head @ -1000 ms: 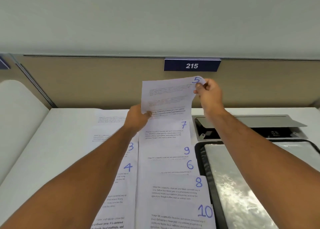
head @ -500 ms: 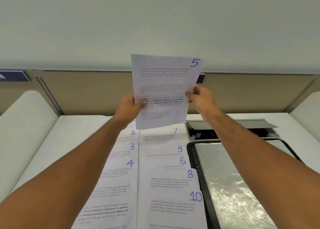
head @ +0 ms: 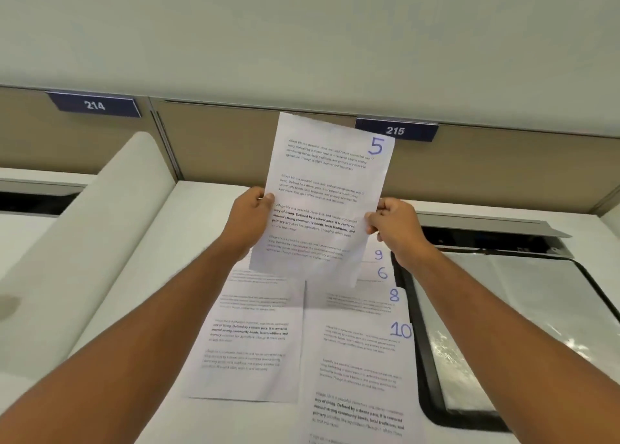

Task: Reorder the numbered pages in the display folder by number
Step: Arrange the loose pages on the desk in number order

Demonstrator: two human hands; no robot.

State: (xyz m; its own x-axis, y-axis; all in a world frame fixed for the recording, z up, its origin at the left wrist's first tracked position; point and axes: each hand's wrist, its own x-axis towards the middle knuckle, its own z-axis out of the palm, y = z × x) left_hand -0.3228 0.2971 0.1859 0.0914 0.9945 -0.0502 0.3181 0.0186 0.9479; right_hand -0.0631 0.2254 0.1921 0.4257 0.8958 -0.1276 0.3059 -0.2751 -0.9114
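Pinching page 5 in the air above the tabletop piles, left hand and right hand could easily drop it onto the 9-6-8-10 stack by mistake.

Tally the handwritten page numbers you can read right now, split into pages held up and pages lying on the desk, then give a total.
Held up: 1, page 5, gripped by the left hand and right hand.
On the desk: 4, page 9, page 6, page 8, page 10.
Total: 5.
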